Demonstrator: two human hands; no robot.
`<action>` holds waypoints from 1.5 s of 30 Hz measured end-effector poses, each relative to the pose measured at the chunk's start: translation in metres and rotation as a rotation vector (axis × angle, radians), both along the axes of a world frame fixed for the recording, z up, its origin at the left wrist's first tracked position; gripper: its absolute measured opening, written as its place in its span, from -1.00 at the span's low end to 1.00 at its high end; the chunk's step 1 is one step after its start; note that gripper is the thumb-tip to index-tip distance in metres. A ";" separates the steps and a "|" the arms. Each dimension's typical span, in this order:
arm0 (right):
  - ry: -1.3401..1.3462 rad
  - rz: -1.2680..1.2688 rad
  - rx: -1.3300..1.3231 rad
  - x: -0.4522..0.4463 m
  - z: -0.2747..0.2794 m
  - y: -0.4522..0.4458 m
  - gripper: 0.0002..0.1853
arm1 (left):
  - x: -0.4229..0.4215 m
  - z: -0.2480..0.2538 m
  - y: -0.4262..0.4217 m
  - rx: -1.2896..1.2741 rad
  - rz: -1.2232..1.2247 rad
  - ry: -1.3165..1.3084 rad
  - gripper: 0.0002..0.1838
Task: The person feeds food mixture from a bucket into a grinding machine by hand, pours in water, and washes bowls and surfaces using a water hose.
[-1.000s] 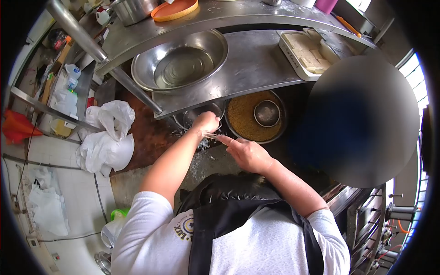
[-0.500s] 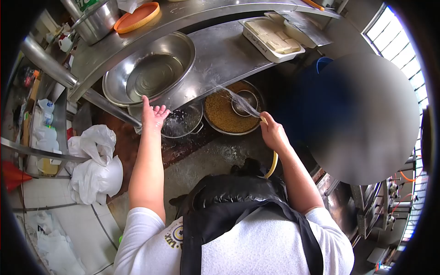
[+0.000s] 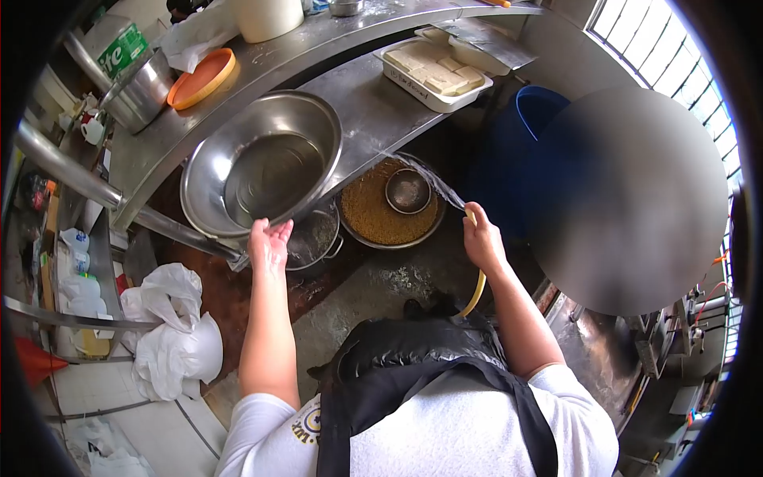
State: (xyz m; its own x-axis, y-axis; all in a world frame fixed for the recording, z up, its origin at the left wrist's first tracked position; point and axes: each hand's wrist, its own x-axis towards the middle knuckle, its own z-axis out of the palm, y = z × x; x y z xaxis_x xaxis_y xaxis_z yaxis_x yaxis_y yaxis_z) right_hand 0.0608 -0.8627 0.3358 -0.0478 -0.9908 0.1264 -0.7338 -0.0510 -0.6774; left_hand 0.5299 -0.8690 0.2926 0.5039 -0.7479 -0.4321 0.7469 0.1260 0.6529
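A large round metal basin point(image 3: 322, 119), with a little liquid in its bottom, rests at the lower counter's near edge. My left hand point(image 3: 271, 245) is palm up at its near rim, fingers curled against the metal. My right hand point(image 3: 483, 242) is closed around a yellow hose point(image 3: 475, 294). Water point(image 3: 433, 181) streams from the hose end toward the counter edge. Below stands a wide pan of yellowish grains point(image 3: 369, 208) with a small metal bowl point(image 3: 408, 191) in it. A handled pot point(image 3: 314, 242) is partly hidden under the basin.
On the steel counter point(image 3: 362, 99) sits a white tub of pale blocks point(image 3: 433, 99). A blue barrel point(image 3: 509, 151) stands at right, beside a blurred area. White plastic bags point(image 3: 171, 318) lie at left. The upper shelf holds an orange lid point(image 3: 201, 79) and a metal pot point(image 3: 139, 91).
My left hand has gone from spread fingers below the basin to its near rim. The hose stays in my right hand, still running. The view has shifted.
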 end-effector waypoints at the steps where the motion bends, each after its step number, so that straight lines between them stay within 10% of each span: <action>1: -0.015 -0.050 0.026 -0.004 0.004 0.000 -0.67 | -0.011 0.010 0.011 0.055 0.030 0.030 -0.75; 26: 0.096 -0.146 -0.170 -0.035 0.034 -0.060 -0.72 | -0.120 0.037 0.200 0.216 -0.273 0.198 -0.71; 45: 0.190 0.343 -0.040 0.014 0.093 -0.027 -0.68 | -0.132 0.033 0.197 0.306 -0.509 0.351 -0.62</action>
